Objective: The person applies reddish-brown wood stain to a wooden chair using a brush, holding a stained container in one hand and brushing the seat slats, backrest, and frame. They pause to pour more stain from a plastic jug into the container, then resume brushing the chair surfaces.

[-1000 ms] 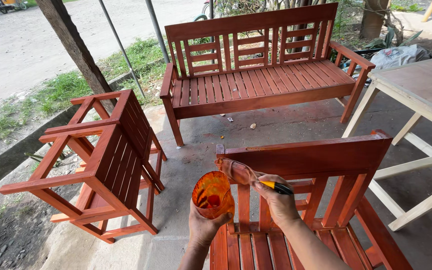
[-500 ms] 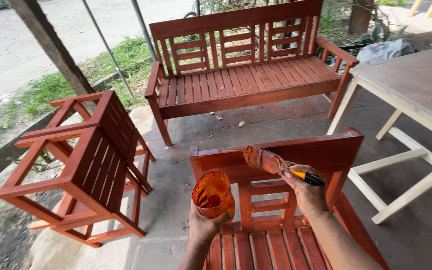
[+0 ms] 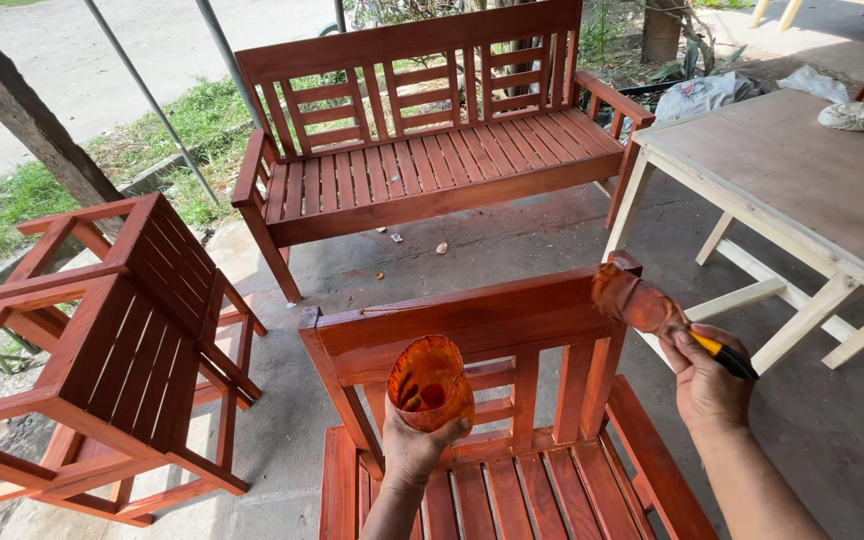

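Paintbrush (image 3: pixel 642 303) in right hand (image 3: pixel 709 385) swept from left end of chair's top rail (image 3: pixel 472 320) across to right corner post.

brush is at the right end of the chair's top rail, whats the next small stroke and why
Probably draw the brush, held in the right hand, leftward along the top rail of the chair. Its bristles sit at the rail's right corner, so the length lies to the left. The left hand holds the orange cup close below for a dip.

Concrete floor (image 3: pixel 512 250) — red bench (image 3: pixel 432 150), table (image 3: pixel 802 170)
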